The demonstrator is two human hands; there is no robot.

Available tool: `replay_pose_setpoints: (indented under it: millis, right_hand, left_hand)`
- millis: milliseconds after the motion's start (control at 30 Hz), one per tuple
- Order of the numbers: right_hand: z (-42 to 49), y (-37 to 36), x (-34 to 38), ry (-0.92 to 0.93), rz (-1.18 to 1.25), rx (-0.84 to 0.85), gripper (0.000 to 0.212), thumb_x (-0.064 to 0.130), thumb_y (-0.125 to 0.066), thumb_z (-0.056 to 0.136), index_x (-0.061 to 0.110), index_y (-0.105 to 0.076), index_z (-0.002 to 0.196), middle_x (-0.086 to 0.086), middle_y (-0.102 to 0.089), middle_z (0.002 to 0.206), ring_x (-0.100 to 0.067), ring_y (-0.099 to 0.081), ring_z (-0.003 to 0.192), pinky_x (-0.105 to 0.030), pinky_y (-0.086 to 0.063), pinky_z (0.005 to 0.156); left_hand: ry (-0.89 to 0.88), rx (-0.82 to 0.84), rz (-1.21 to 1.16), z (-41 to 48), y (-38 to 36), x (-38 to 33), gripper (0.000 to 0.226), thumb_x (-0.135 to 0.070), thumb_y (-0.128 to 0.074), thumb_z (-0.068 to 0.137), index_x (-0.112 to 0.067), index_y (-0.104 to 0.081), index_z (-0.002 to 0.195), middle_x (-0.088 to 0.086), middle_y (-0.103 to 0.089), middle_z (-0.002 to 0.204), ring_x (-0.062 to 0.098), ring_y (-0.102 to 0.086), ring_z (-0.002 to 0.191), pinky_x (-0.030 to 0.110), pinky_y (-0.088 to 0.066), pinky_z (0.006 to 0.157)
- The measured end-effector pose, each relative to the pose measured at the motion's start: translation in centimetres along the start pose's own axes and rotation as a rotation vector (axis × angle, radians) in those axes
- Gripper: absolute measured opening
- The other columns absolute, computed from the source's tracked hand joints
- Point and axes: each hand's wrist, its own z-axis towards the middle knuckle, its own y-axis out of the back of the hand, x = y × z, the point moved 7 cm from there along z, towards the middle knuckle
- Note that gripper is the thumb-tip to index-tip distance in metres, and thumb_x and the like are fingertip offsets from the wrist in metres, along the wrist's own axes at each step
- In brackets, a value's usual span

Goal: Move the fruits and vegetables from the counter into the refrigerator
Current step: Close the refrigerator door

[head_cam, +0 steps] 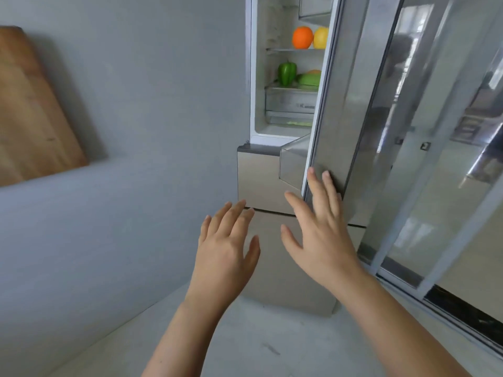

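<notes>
The refrigerator (260,172) stands ahead with its door (334,126) partly open. Inside, an orange (302,37) and a yellow fruit (320,38) sit on an upper shelf. One shelf down are a green bell pepper (286,73) and a green vegetable (309,79), with something orange behind it. My right hand (321,229) has straight, spread fingers, and its fingertips touch the lower edge of the door. My left hand (226,246) hovers open beside it, in front of the lower fridge panel, holding nothing.
A wooden cutting board (32,110) leans against the grey wall at the left. A glass sliding door with a metal frame (435,159) fills the right side. The pale floor (258,336) lies below my arms.
</notes>
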Motion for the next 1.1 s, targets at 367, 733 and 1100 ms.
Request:
replay_pose_setpoints:
  millis: [367,733,1100]
  right_hand:
    - [7.0,-4.9,-2.4,0.143,-0.039,0.000,0.060,0.030,-0.049,0.080,0.010,-0.037,0.136,-0.025,-0.022,0.148,-0.038,-0.011,0.136,-0.054,-0.028,0.102]
    - [18.0,-13.0,-10.1,0.108,-0.117,-0.023,0.066,0.025,-0.068,0.074,0.012,-0.042,0.133,-0.019,-0.029,0.148,-0.038,-0.015,0.135,-0.064,-0.026,0.096]
    - [26.2,-19.4,-14.5,0.079,-0.161,0.004,0.066,0.029,-0.063,0.072,0.013,-0.041,0.133,-0.021,-0.029,0.147,-0.037,-0.013,0.134,-0.066,-0.026,0.095]
  left_hand:
    - [-0.042,-0.079,0.041,5.1,-2.3,3.8,0.039,-0.026,-0.044,0.084,-0.010,-0.053,0.117,0.010,-0.057,0.128,0.031,-0.050,0.120,0.055,-0.044,0.092]
    - [-0.198,-0.089,0.118,18.4,-9.7,6.2,0.043,-0.021,-0.044,0.082,-0.008,-0.056,0.121,0.010,-0.054,0.132,0.029,-0.042,0.127,0.052,-0.039,0.097]
    - [-0.187,-0.073,0.173,26.6,-18.6,12.3,0.047,-0.019,-0.059,0.075,-0.007,-0.057,0.120,0.013,-0.054,0.131,0.034,-0.049,0.122,0.056,-0.040,0.093]
